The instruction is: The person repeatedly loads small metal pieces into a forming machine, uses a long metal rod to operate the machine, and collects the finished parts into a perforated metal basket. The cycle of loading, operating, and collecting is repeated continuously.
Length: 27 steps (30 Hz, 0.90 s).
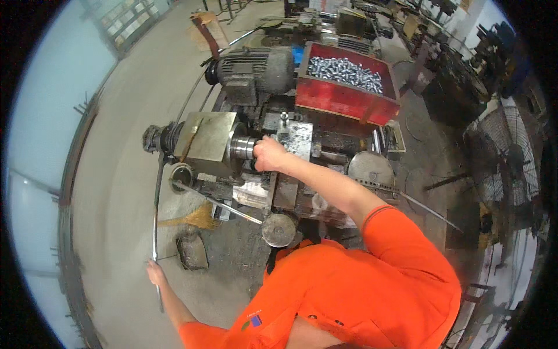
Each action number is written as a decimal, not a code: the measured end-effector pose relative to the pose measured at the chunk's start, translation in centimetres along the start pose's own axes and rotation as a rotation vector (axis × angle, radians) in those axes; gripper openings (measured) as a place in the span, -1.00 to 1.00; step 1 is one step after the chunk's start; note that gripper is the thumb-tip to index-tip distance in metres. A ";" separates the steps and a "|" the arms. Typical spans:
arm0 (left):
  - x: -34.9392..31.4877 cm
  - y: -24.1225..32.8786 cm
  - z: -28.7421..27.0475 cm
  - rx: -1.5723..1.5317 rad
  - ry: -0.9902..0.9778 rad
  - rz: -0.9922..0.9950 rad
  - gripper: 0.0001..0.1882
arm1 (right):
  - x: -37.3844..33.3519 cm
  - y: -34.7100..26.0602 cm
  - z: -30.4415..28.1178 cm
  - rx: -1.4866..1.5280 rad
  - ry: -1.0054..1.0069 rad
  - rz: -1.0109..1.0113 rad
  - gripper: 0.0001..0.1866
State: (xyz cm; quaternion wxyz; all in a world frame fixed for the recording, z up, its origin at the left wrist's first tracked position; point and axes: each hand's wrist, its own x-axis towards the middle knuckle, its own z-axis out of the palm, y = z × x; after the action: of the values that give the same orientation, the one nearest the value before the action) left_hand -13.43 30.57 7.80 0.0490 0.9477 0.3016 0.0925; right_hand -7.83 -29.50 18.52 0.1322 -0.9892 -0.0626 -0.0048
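Fingers of the left hand are curled round a long metal lever, left of the lathe's headstock, pointing away from the body. The right hand's bent fingers touch the spindle; I cannot tell what they hold.

even, fairly bright light; glints on steel spindle; strong fisheye bending; black corners.

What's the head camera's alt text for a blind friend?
A person in orange has the left hand on a rod and the right hand at a machine spindle; a motor and red box of metal pieces sit beyond.
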 end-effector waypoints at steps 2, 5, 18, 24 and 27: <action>-2.4 0.2 0.7 0.066 0.098 0.027 -0.37 | 0.0 0.2 0.3 0.021 0.016 -0.026 -0.71; -10.2 5.4 -0.9 0.041 0.085 -0.068 -0.37 | -0.6 1.5 1.0 -0.032 0.118 -0.001 -0.73; -10.1 20.3 -10.6 0.042 -0.122 0.625 -0.64 | -14.3 13.6 -15.6 -0.228 0.655 0.480 -0.39; -16.4 33.5 -4.2 -0.516 -0.630 1.222 -0.73 | -25.7 7.3 -4.8 0.244 0.532 0.313 -0.47; -21.0 34.0 1.0 0.060 -0.462 1.417 -0.71 | -34.6 4.4 7.4 0.448 0.435 0.663 -0.62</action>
State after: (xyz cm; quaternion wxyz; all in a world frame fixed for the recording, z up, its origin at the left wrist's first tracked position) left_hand -10.98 -9.33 8.83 0.0138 0.9112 -0.3973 -0.1081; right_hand -41.64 -36.06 9.35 0.3473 -0.8789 0.2873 -0.1564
